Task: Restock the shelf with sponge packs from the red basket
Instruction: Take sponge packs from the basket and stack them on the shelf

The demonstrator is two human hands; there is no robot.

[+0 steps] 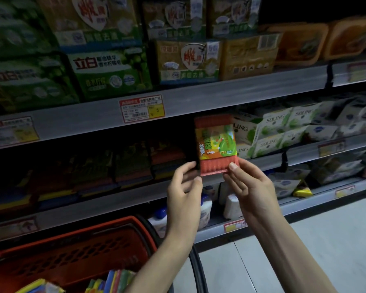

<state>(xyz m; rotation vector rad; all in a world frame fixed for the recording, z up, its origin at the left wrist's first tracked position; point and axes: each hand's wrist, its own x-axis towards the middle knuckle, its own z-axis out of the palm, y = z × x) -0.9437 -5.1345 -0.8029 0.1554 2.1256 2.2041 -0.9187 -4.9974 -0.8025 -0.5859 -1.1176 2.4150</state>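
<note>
Head view: one orange-red ribbed sponge pack [217, 144] with a green, yellow and orange label is held up by two hands. It sits in front of the opening of the grey metal shelf [220, 96], just below the front rail. A dark row of stacked sponge packs [125, 166] lies to its left, and white-and-green packs printed "SOLING" [277, 121] to its right. The pack stands upright with its long axis vertical, its top leaning slightly left and its label facing the camera. The label's characters run sideways and are too blurred to read.

The left hand [184, 187] pinches the lower left corner between thumb and fingers. The right hand [248, 187] grasps the lower right corner, thumb on the front.

One red plastic mesh basket [72, 256] sits at lower left. It holds several multicoloured sponge packs [108, 281], too cut off to count. On the shelf above stand green boxes marked "立白" [97, 62]. One red-and-white price tag [142, 108] shows a "5" on its yellow patch. At least three white bottles [230, 205], two of them blue-capped, stand on the shelf below.
</note>
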